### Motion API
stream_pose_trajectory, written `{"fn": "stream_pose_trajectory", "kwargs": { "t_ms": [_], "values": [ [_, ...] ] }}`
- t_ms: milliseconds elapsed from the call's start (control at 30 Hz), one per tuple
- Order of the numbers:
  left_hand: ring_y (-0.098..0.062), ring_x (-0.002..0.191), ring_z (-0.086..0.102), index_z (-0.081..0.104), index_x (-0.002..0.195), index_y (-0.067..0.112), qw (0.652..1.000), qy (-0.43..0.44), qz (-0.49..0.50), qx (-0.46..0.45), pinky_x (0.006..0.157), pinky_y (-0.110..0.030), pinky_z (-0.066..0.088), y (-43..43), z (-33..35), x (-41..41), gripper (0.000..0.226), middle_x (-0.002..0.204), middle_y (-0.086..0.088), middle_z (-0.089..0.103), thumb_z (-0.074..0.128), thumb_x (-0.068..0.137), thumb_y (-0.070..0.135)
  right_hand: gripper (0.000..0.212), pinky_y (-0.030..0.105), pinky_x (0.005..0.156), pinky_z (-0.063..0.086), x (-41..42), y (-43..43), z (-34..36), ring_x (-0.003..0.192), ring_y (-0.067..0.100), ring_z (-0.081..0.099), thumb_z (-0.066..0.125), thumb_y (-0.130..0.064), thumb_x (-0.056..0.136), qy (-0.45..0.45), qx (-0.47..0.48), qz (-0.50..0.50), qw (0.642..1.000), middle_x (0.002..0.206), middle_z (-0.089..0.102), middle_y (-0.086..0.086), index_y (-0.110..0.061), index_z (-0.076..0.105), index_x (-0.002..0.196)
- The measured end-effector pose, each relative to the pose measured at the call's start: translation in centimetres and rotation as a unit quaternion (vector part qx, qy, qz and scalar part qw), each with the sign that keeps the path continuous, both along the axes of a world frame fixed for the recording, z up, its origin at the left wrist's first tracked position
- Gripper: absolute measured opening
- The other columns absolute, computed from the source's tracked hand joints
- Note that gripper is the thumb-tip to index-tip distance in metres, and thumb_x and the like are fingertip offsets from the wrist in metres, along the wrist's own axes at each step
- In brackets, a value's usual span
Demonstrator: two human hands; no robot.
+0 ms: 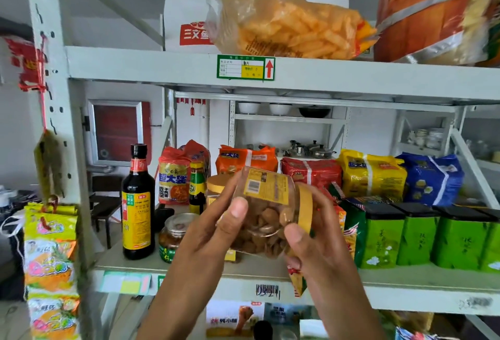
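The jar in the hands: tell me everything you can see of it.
The jar is clear plastic, filled with brown biscuit-like pieces and closed with a tan lid. A yellow label with a barcode faces up. It lies tipped on its side in the air before the middle shelf, lid pointing right. The left hand holds its base end, thumb across the front; the right hand holds the lid end.
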State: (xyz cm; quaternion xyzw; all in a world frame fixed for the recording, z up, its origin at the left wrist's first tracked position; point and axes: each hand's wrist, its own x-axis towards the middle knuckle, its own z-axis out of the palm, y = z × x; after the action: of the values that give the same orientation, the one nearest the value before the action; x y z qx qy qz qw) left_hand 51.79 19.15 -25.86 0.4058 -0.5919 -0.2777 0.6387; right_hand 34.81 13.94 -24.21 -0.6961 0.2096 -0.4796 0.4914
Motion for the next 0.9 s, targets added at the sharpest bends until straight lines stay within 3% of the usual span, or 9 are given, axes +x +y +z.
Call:
{"fn": "stream_pose_trajectory", "kwargs": {
  "t_ms": [100,167,333,433,500,600,700,867,900],
  "values": [
    [-0.019,0.084,0.075,0.056,0.139,0.051,0.999,-0.024,-0.019,0.036,0.07,-0.042,0.051,0.1,-0.1,0.8,0.079,0.106,0.001,0.079,0.04,0.074,0.092,0.085,0.031,0.09,0.06,-1.9,1.1,-2.1,0.117,0.02,0.07,0.085,-0.049,0.068,-0.029,-0.045,-0.017,0.998,0.138,0.061,-0.013,-0.056,0.043,0.142],
    [-0.018,0.085,0.072,0.053,0.138,0.057,0.998,-0.017,-0.029,0.045,0.063,-0.04,0.049,0.4,-0.1,1.0,0.066,0.114,0.005,0.077,0.048,0.078,0.083,0.091,0.03,0.097,0.057,-1.8,0.4,-2.6,0.124,0.019,0.066,0.089,-0.048,0.069,0.009,-0.078,-0.007,0.997,0.147,0.055,-0.014,-0.057,0.04,0.145],
    [-0.026,0.105,0.072,0.048,0.139,0.062,0.997,0.002,-0.077,0.017,0.067,-0.035,0.057,1.0,-1.2,1.5,0.072,0.133,0.004,0.069,0.071,0.071,0.062,0.087,0.052,0.099,0.054,-2.9,0.3,-2.8,0.134,0.027,0.059,0.086,-0.058,0.072,-0.031,-0.06,0.033,0.997,0.153,0.053,-0.005,-0.053,0.044,0.148],
    [-0.023,0.121,0.067,0.035,0.151,0.056,0.994,-0.042,-0.089,-0.038,0.082,-0.037,0.062,1.0,-1.5,1.9,0.093,0.142,0.007,0.063,0.085,0.072,0.055,0.086,0.044,0.084,0.058,-2.7,0.6,-3.2,0.102,0.033,0.069,0.08,-0.079,0.062,-0.016,-0.029,-0.007,0.999,0.14,0.065,-0.004,-0.055,0.052,0.14],
    [-0.031,0.127,0.062,0.027,0.156,0.051,0.99,-0.096,-0.074,-0.07,0.091,-0.042,0.06,0.8,-1.9,2.3,0.103,0.149,0.0,0.056,0.088,0.077,0.029,0.087,0.045,0.068,0.058,-2.8,0.5,-3.3,0.087,0.045,0.063,0.078,-0.085,0.056,-0.013,0.001,0.007,1.0,0.127,0.071,-0.001,-0.052,0.058,0.134],
    [-0.038,0.133,0.054,0.031,0.157,0.046,0.983,-0.15,-0.053,-0.093,0.097,-0.042,0.056,0.2,-2.7,2.4,0.11,0.155,-0.009,0.046,0.088,0.075,-0.001,0.096,0.023,0.047,0.042,-2.5,0.5,-3.1,0.069,0.021,0.063,0.08,-0.088,0.046,-0.015,0.043,0.01,0.999,0.103,0.073,0.008,-0.041,0.065,0.128],
    [-0.033,0.143,0.044,0.04,0.153,0.038,0.976,-0.17,-0.066,-0.117,0.103,-0.038,0.053,-0.1,-3.2,1.9,0.104,0.159,-0.005,0.04,0.082,0.074,-0.015,0.098,0.02,0.054,0.044,-2.3,0.2,-3.2,0.07,0.007,0.063,0.061,-0.099,0.056,0.029,0.034,-0.04,0.998,0.092,0.072,-0.002,-0.033,0.066,0.128],
    [-0.025,0.155,0.027,0.032,0.158,0.037,0.975,-0.167,-0.094,-0.117,0.118,-0.048,0.039,0.0,-3.6,1.4,0.101,0.168,0.003,0.025,0.077,0.081,-0.01,0.029,0.0,0.078,0.045,-1.2,1.7,-2.3,0.097,-0.035,0.051,0.034,-0.087,0.08,0.094,0.035,-0.098,0.99,0.103,0.054,-0.059,-0.084,0.053,0.101],
    [-0.025,0.155,0.027,0.025,0.16,0.04,0.975,-0.149,-0.13,-0.098,0.119,-0.052,0.035,0.1,-3.7,1.5,0.101,0.17,0.005,0.023,0.082,0.085,0.007,0.057,0.001,0.085,0.042,-1.1,1.6,-2.4,0.098,-0.039,0.046,0.028,-0.1,0.046,0.093,0.031,-0.113,0.989,0.103,0.05,-0.063,-0.089,0.049,0.097]
  ]
}}
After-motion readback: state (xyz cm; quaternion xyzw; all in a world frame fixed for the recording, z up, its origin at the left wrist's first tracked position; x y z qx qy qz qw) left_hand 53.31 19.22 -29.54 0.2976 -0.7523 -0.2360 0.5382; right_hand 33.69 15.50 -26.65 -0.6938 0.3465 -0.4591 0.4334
